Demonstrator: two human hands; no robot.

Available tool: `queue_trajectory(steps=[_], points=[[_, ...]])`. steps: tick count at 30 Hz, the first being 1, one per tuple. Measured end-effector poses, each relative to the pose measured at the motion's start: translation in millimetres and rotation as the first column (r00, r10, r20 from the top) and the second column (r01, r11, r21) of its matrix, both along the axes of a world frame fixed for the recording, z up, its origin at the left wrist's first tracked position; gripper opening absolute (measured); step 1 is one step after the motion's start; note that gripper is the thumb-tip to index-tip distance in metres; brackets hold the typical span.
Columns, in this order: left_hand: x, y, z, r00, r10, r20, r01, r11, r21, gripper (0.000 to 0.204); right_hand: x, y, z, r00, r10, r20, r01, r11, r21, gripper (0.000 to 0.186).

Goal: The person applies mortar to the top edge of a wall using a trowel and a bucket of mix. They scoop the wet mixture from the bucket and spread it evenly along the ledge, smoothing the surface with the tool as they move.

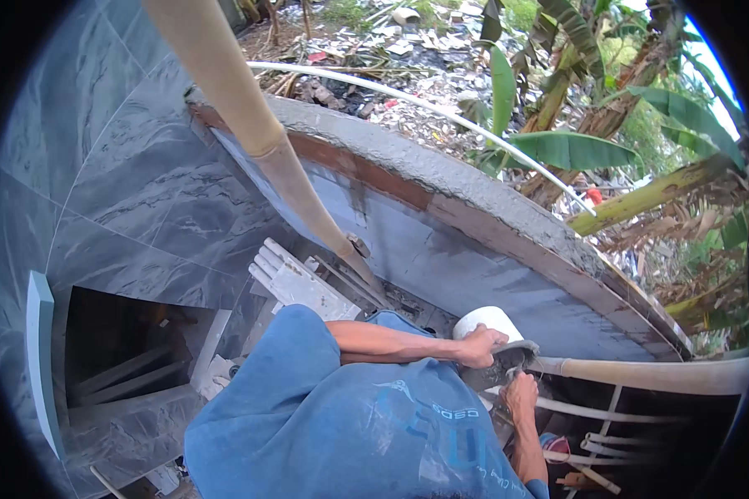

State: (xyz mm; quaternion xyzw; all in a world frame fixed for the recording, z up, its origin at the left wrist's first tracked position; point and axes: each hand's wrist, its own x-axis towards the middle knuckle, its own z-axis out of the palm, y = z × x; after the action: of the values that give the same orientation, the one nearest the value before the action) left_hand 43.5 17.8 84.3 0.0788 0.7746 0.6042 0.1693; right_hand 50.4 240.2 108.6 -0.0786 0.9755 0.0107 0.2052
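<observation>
My left hand [478,346] is closed at the side of a white, round bucket [484,318], which looks tilted. A dark grey, mortar-smeared mass [514,353] shows right beside it, between my two hands. Just below and to the right, my right hand [521,391] is curled into a grip. A small part of something pale and grey sticks out above its fingers, too little to name. My blue shirt hides whatever lies beneath my forearms.
A thick bamboo pole [258,141] slants down beside a low wall [408,166] with a rough concrete top. Grey marbled tiles [141,183] cover the left wall, around a dark opening [129,341]. Another bamboo pole [649,374] lies at right. A white pipe [441,108] crosses beyond the wall.
</observation>
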Motion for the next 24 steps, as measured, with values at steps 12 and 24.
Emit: queue_trajectory(steps=[12,24], points=[[2.8,-35.6,49.5,0.979,-0.203,0.033,0.202,0.979,0.024,0.028,34.2,21.4,-29.1,0.967,-0.026,0.253,0.188,0.746,-0.639,0.033],[-38.1,-63.5,17.5,0.901,0.090,0.424,-0.233,0.925,0.300,0.024,-8.3,1.7,4.4,0.710,-0.020,0.704,0.693,0.197,-0.694,0.020]])
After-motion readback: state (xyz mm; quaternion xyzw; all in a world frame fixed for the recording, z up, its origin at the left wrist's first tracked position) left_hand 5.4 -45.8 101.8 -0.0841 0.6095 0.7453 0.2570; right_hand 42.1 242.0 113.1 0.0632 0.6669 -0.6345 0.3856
